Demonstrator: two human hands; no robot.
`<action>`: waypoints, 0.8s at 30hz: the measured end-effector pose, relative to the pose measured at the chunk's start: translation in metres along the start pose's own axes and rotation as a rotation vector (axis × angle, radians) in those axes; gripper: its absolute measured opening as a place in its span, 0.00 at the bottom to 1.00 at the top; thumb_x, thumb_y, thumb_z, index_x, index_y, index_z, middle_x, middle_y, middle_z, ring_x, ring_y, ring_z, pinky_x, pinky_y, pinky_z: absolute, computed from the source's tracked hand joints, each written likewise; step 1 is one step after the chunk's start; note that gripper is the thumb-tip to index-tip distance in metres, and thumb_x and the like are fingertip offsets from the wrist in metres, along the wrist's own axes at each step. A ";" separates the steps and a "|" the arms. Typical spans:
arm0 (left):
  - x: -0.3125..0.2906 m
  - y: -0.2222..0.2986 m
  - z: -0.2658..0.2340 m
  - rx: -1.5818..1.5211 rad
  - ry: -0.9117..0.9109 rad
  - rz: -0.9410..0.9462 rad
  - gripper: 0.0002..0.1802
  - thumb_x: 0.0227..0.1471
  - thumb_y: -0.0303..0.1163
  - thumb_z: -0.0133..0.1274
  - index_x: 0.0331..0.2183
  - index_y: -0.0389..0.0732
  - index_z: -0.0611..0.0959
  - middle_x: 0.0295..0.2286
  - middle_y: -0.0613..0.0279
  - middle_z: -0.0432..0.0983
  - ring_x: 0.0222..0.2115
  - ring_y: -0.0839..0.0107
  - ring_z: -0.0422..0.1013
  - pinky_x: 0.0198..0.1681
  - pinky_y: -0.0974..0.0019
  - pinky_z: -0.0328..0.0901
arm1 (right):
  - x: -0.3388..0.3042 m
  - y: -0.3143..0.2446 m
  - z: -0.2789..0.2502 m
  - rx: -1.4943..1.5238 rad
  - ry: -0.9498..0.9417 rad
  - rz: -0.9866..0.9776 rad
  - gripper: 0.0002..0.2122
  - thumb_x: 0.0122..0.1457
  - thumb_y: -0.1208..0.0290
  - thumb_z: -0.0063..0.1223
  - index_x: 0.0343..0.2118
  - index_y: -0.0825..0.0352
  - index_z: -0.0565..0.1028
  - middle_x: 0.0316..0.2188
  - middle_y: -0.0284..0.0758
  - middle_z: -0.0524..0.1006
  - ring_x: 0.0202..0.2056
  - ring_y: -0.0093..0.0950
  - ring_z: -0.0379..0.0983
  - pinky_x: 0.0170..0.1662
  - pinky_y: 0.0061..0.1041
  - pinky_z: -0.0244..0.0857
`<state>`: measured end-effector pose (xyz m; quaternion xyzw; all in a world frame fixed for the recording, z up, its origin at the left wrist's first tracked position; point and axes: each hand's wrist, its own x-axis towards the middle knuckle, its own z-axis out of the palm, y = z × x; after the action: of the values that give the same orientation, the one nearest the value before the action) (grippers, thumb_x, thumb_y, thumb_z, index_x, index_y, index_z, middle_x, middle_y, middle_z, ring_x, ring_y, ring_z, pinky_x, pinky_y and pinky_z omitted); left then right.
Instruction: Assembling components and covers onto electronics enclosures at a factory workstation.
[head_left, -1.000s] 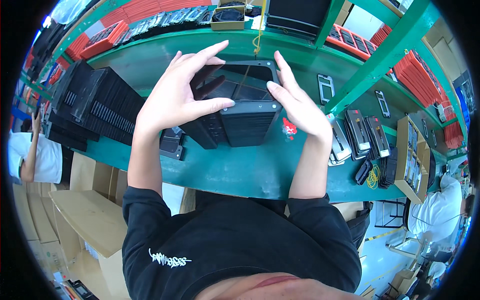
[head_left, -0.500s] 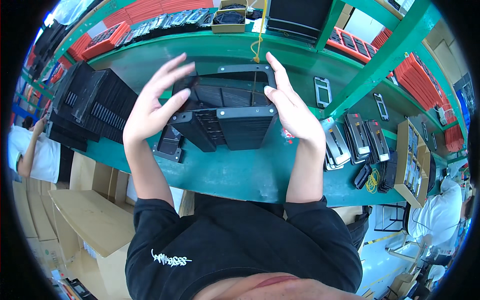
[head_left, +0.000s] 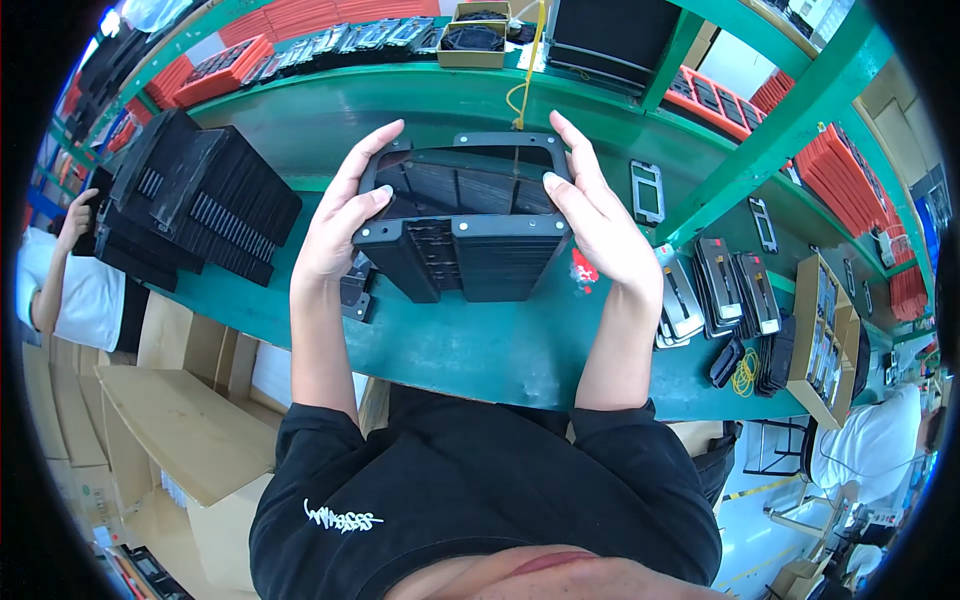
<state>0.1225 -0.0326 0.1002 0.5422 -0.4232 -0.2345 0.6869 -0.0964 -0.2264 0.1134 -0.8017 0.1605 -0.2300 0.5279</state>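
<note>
A tall stack of black plastic frames [head_left: 510, 262] stands on the green bench in front of me, with a glossy dark panel [head_left: 470, 180] across its top. My left hand [head_left: 338, 222] grips the left side of the top frame, thumb on the rim and fingers along the outer edge. On the right side my right hand [head_left: 605, 222] holds the same frame in a like way, thumb over the corner. A smaller black frame part [head_left: 356, 292] lies next to the stack, partly hidden by my left wrist.
More black frames [head_left: 205, 205] are stacked at the left, where a co-worker's hand [head_left: 77, 218] touches them. Silver-and-black plates [head_left: 720, 285], a yellow cord [head_left: 745, 372] and a cardboard box [head_left: 822, 335] are at the right. A green post [head_left: 775, 125] slants across.
My left hand has come in from its raised, spread position onto the stack's left side. My right hand stays at the right side. The view has shifted slightly.
</note>
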 end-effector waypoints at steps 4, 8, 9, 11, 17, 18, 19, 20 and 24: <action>-0.003 -0.003 -0.009 0.035 -0.145 0.024 0.39 0.48 0.42 0.50 0.60 0.33 0.69 0.56 0.52 0.68 0.58 0.64 0.65 0.65 0.64 0.54 | 0.002 -0.001 -0.003 0.035 -0.030 0.016 0.28 0.68 0.67 0.44 0.70 0.64 0.58 0.55 0.42 0.73 0.46 0.28 0.72 0.54 0.25 0.63; -0.010 -0.004 -0.002 0.029 -0.106 0.026 0.37 0.49 0.43 0.48 0.58 0.33 0.70 0.55 0.53 0.68 0.58 0.64 0.65 0.64 0.64 0.54 | 0.004 0.000 -0.004 -0.109 -0.060 -0.106 0.25 0.66 0.73 0.43 0.67 0.66 0.65 0.61 0.35 0.71 0.43 0.18 0.68 0.48 0.17 0.62; -0.010 -0.003 0.001 0.026 -0.097 0.046 0.35 0.49 0.40 0.47 0.57 0.34 0.70 0.54 0.53 0.68 0.57 0.64 0.65 0.64 0.64 0.54 | 0.002 -0.002 -0.005 -0.173 -0.022 -0.138 0.24 0.66 0.73 0.43 0.66 0.67 0.67 0.60 0.35 0.73 0.43 0.18 0.69 0.47 0.17 0.62; -0.013 -0.001 0.005 0.020 -0.081 0.087 0.32 0.48 0.34 0.45 0.56 0.34 0.70 0.53 0.53 0.69 0.54 0.65 0.66 0.64 0.64 0.53 | 0.004 -0.003 -0.006 -0.239 0.016 -0.174 0.23 0.66 0.73 0.43 0.64 0.67 0.70 0.59 0.35 0.74 0.42 0.18 0.70 0.46 0.17 0.62; -0.039 0.002 0.009 0.239 0.074 0.152 0.33 0.48 0.33 0.44 0.57 0.34 0.69 0.55 0.52 0.67 0.56 0.63 0.64 0.65 0.62 0.53 | 0.046 0.032 0.002 0.237 0.268 -0.116 0.19 0.67 0.72 0.49 0.61 0.65 0.74 0.56 0.37 0.76 0.50 0.24 0.75 0.54 0.24 0.67; -0.041 0.001 0.017 0.234 0.134 0.185 0.34 0.48 0.33 0.44 0.58 0.34 0.69 0.55 0.51 0.66 0.57 0.62 0.63 0.65 0.61 0.52 | 0.055 0.044 0.007 0.325 0.431 -0.087 0.18 0.68 0.72 0.51 0.60 0.64 0.75 0.57 0.38 0.75 0.50 0.24 0.75 0.55 0.25 0.68; -0.042 0.002 0.022 0.228 0.192 0.218 0.34 0.48 0.32 0.44 0.58 0.33 0.69 0.56 0.51 0.66 0.58 0.61 0.62 0.65 0.61 0.52 | 0.062 0.059 0.012 0.327 0.418 -0.087 0.18 0.68 0.72 0.51 0.60 0.64 0.75 0.57 0.38 0.75 0.50 0.24 0.75 0.55 0.25 0.68; -0.043 0.004 0.025 0.232 0.205 0.216 0.34 0.48 0.32 0.44 0.58 0.33 0.69 0.56 0.51 0.66 0.58 0.61 0.62 0.65 0.61 0.52 | 0.068 0.078 0.018 0.408 0.374 -0.076 0.19 0.68 0.70 0.52 0.60 0.64 0.75 0.57 0.37 0.75 0.50 0.23 0.75 0.55 0.25 0.67; -0.043 0.009 0.022 0.082 0.130 0.124 0.34 0.46 0.30 0.45 0.57 0.33 0.71 0.58 0.46 0.64 0.62 0.56 0.60 0.67 0.59 0.51 | 0.081 0.100 0.024 0.510 0.199 -0.059 0.20 0.69 0.66 0.52 0.62 0.65 0.72 0.57 0.37 0.75 0.52 0.23 0.74 0.56 0.25 0.67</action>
<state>0.0802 -0.0078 0.0960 0.5568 -0.4198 -0.1384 0.7033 -0.0171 -0.2879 0.0293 -0.6206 0.1249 -0.3558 0.6875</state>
